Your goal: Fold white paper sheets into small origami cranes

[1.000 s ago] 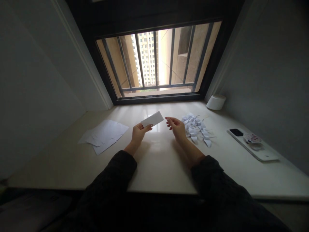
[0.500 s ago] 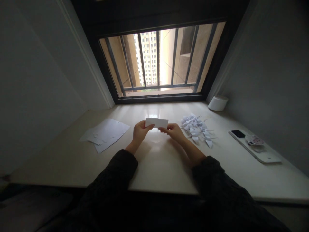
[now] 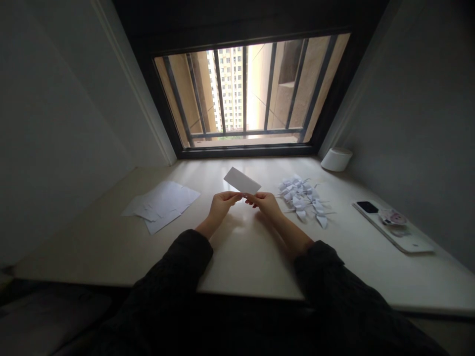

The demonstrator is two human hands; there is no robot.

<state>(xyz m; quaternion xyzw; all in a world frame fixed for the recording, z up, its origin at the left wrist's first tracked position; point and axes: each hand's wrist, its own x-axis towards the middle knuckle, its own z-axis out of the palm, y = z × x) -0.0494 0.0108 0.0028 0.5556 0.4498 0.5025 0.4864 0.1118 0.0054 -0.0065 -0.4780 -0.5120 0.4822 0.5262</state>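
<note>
A small white rectangular piece of paper (image 3: 242, 180) is held up over the middle of the white tabletop (image 3: 248, 262), tilted down to the right. My left hand (image 3: 221, 205) pinches its lower edge between thumb and fingers. Close beside it, my right hand (image 3: 265, 203) pinches the same lower edge, and the fingertips of both hands almost meet there. To the right of my right hand lies a heap of small folded white paper pieces (image 3: 299, 194) with thin pointed ends. Flat sheets of white paper (image 3: 168, 202) lie to the left of my left hand, overlapping.
A white phone (image 3: 399, 231) with a round grip on its back lies at the right. A white roll-like object (image 3: 336, 159) stands in the back right corner. Behind the tabletop is a dark-framed window (image 3: 245, 151) with bars; walls close both sides.
The paper has turned from level to slanted, with its upper left corner raised. Both hands have come closer together, from its two ends to its lower edge.
</note>
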